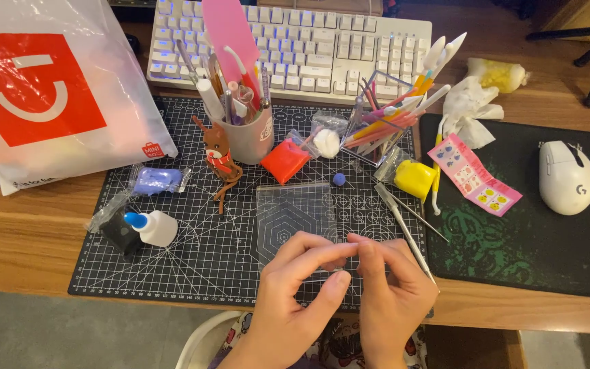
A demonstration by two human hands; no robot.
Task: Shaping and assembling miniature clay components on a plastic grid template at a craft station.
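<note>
Both hands sit low over the near edge of the cutting mat (192, 273), fingertips met in the middle. My left hand (295, 294) curls in from the left, thumb under, index and middle fingers reaching across; my right hand (390, 294) meets them, thumb and forefinger pinched together at the same spot. Whatever sits in that pinch is too small or too hidden to make out; I cannot tell if anything is actually held. Just beyond the fingertips, touching distance, lies the clear acrylic sheet (293, 212), flat on the mat, its near edge partly under my left fingers. Beyond that sheet, a small blue clay ball (339, 179) rests alone on the mat. Just off my right hand, two thin metal modelling tools (404, 225) lie angled toward me, tips near the right knuckles. Farther out past the sheet: a bagged red clay lump (285, 160), a bagged yellow one (414, 179) on the right, a lavender one (158, 180) well to the left, and a white glue bottle with blue cap (151, 227) left of my left hand. A cup of tools (247, 137) and a small deer figure (218, 154) stand beyond. Judgement for working well here: keep the pinch light, roll with fingertip pads only, hold the hands above the clear sheet so a dropped piece lands where it shows, and keep the right wrist clear of the metal tools.
</note>
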